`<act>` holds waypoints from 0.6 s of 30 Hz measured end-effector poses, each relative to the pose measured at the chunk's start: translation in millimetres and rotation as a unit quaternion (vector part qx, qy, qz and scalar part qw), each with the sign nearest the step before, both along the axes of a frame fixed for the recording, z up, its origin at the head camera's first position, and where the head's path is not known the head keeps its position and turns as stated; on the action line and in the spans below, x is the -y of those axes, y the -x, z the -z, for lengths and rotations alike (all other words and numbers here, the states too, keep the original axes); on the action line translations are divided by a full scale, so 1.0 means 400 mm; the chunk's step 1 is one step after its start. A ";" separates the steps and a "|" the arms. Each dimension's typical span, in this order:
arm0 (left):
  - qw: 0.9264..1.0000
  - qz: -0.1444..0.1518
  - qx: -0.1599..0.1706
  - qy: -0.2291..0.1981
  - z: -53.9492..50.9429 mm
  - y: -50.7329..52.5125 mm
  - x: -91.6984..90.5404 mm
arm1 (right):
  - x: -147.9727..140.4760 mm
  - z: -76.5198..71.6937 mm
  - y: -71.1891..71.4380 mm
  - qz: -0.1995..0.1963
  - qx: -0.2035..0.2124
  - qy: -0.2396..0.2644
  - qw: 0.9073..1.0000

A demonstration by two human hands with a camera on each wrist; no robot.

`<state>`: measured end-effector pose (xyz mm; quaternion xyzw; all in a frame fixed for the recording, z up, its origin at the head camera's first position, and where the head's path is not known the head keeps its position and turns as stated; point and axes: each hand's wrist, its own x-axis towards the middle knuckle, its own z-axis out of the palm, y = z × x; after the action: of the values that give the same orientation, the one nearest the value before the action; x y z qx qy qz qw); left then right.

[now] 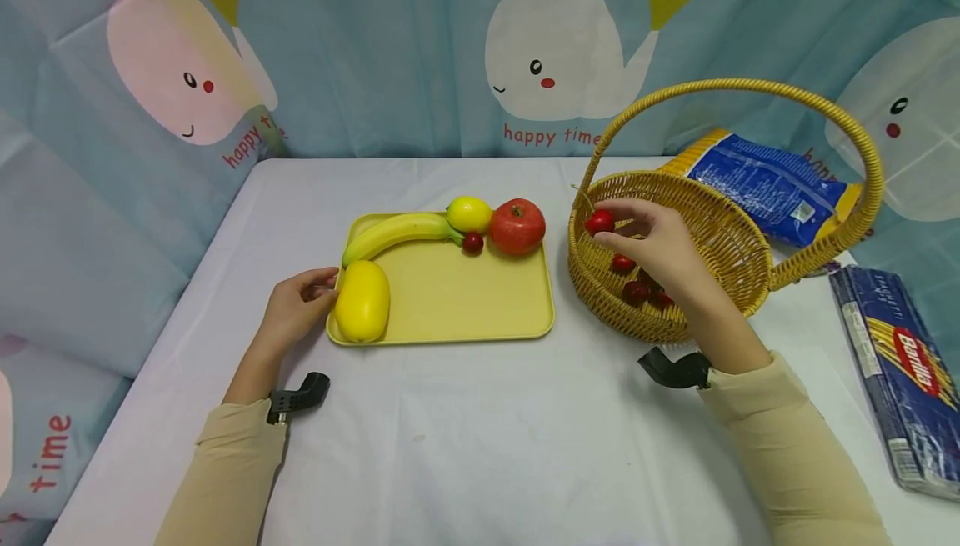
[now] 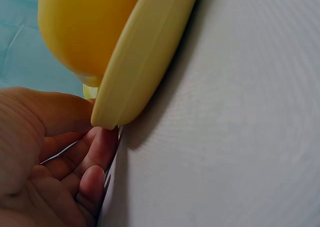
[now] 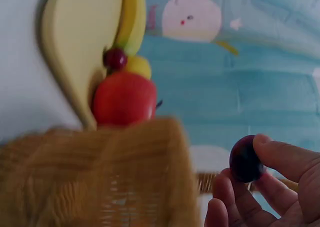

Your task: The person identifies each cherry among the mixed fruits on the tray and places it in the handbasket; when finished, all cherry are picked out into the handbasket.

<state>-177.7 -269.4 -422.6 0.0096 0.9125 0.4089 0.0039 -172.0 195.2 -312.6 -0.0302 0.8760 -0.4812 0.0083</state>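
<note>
Between thumb and fingertips my right hand [image 1: 660, 246] pinches a red cherry [image 1: 599, 222], its thin stem pointing up, above the left side of a wicker basket [image 1: 600, 300]. The same cherry [image 3: 246, 159] looks dark in the right wrist view. More red cherries [image 1: 622, 263] lie inside the basket. At the left edge of a yellow tray [image 1: 465, 300], my left hand [image 1: 298, 304] holds the rim, thumb at the edge and fingers curled by its underside. A plump yellow fruit [image 1: 363, 302], a banana [image 1: 397, 233], a lemon [image 1: 469, 215], a cherry [image 1: 472, 243] and a red apple [image 1: 517, 227] sit on the tray.
The basket's tall handle [image 1: 742, 85] arches over it. Behind it lies a blue and yellow bag [image 1: 765, 183]. A blue pasta package [image 1: 896, 371] lies at the right table edge. A whale-print curtain [image 1: 420, 54] hangs behind the white-covered table [image 1: 450, 446].
</note>
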 end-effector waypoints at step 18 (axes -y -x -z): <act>1.000 -0.005 0.005 -0.003 0.003 0.001 -0.003 | -0.125 0.041 -0.023 0.030 0.045 -0.043 0.998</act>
<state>-178.2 -268.4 -423.9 0.0030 0.9115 0.4112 0.0065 -162.6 245.0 -329.1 0.0178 0.8951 -0.4442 0.0348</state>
